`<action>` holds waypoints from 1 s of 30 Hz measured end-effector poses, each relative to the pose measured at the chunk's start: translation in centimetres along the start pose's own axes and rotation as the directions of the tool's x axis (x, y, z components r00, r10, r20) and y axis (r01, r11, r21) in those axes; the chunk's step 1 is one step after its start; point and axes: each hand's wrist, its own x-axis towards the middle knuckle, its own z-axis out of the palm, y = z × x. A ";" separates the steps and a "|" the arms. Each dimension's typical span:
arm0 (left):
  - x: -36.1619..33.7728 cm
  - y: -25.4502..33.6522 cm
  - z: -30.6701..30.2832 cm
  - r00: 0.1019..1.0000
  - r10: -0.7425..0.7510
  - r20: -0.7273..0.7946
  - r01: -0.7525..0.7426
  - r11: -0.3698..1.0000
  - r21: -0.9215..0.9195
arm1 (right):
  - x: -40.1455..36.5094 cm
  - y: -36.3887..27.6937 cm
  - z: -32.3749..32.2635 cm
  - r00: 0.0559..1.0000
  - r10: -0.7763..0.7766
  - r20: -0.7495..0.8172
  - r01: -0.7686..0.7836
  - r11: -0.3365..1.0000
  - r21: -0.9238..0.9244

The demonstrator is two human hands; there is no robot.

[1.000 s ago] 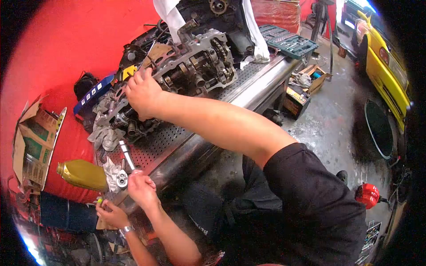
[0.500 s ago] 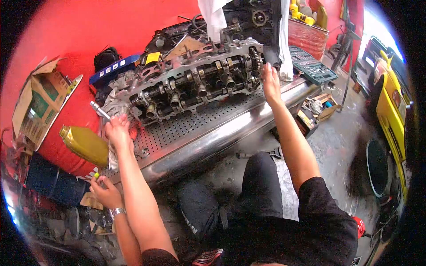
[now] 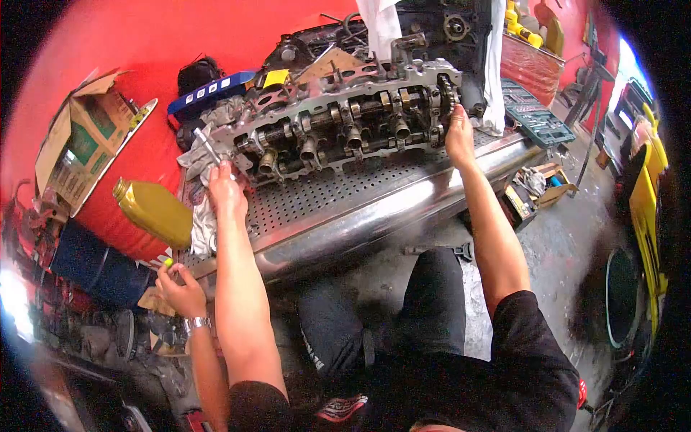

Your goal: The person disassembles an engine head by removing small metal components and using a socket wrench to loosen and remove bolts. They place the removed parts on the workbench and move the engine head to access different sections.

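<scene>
A greasy metal cylinder head (image 3: 353, 133) with camshafts and rockers lies on a perforated steel bench top (image 3: 302, 205). My left hand (image 3: 227, 196) is closed around a slim chrome socket wrench (image 3: 208, 146), its fingers by the head's left end. At the opposite end, my right hand (image 3: 459, 138) grips the casting beside the timing gear (image 3: 448, 93); its fingers behind are partly hidden. Close to my left forearm, another person's hand (image 3: 183, 291) with a wristwatch pinches a small yellow-green cap (image 3: 168, 263). Just above that hand, an olive-gold oil bottle (image 3: 155, 214) leans uncapped.
Grey rags (image 3: 205, 223) lie at the bench's left end. Behind the head are a blue box (image 3: 212, 91) and dark engine parts. An open green socket set (image 3: 536, 115) sits at right, above a parts box (image 3: 536, 189). A cardboard box (image 3: 90, 144) stands at far left.
My right hand has come in against the cylinder head's right end. My left hand has moved up toward its left end with the wrench. The whole view has shifted slightly.
</scene>
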 end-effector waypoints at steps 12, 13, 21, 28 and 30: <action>2.8 -0.8 1.4 0.993 -0.080 -0.087 0.024 0.858 -0.513 | -0.7 -1.7 -0.6 1.000 0.024 -0.011 -0.025 0.999 -0.047; 2.6 -0.7 1.6 0.995 -0.048 -0.086 0.001 0.880 -0.475 | -0.5 -1.4 -0.6 0.999 0.027 -0.018 -0.028 0.998 -0.061; 1.9 0.4 2.5 0.997 0.073 0.001 -0.064 0.883 -0.465 | 1.9 0.0 0.4 0.994 0.099 0.038 -0.104 0.981 0.163; 2.6 0.3 2.3 0.989 0.138 0.047 -0.108 0.912 -0.397 | 1.1 -0.1 1.0 0.994 0.057 -0.094 -0.042 0.987 0.155; 2.1 0.7 2.4 0.993 0.114 0.020 -0.098 0.917 -0.386 | 0.6 -0.2 0.7 0.994 0.092 -0.061 -0.079 0.977 0.197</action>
